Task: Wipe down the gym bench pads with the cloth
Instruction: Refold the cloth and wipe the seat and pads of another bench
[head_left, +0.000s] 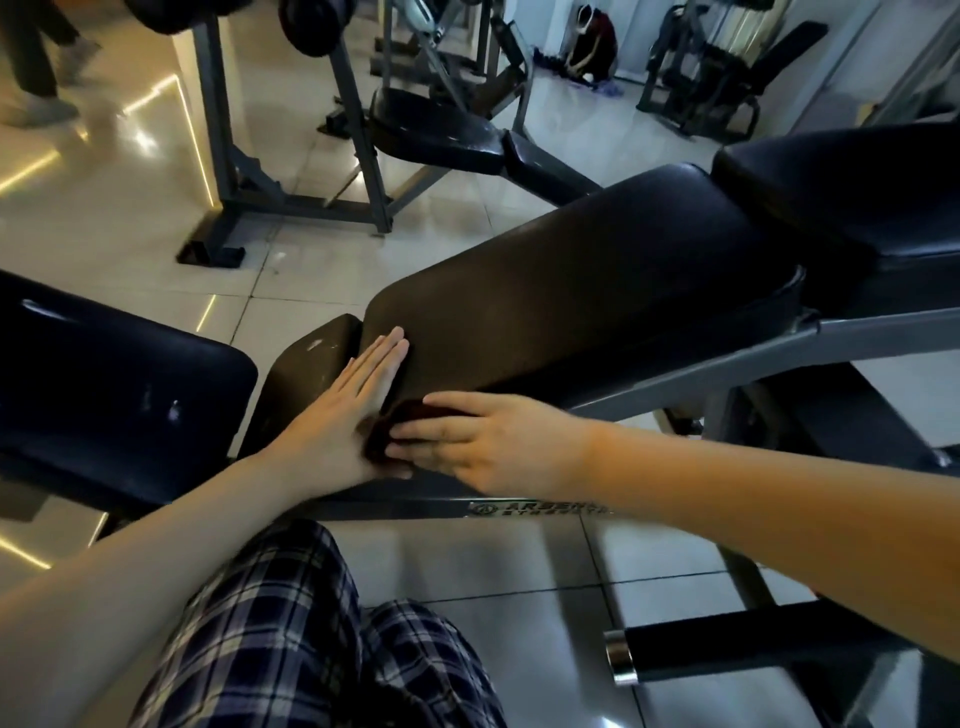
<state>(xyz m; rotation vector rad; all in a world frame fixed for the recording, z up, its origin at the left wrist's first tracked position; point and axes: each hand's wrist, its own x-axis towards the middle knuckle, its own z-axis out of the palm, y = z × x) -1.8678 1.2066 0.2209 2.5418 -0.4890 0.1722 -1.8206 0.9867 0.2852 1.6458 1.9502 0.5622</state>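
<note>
Dark bench pad (571, 291); glossy tiled floor (130, 218)

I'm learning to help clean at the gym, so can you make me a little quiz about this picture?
1. True or false: the cloth is lying on the floor.
2. Which hand presses on the cloth? A) left hand B) right hand C) neither
3. Fill in: the left hand lies flat with its fingers reaching onto the long bench ____.

Key:
1. False. It is against the near edge of the long pad, under the hands.
2. B. The right hand's fingers lie on the dark cloth.
3. pad
</note>
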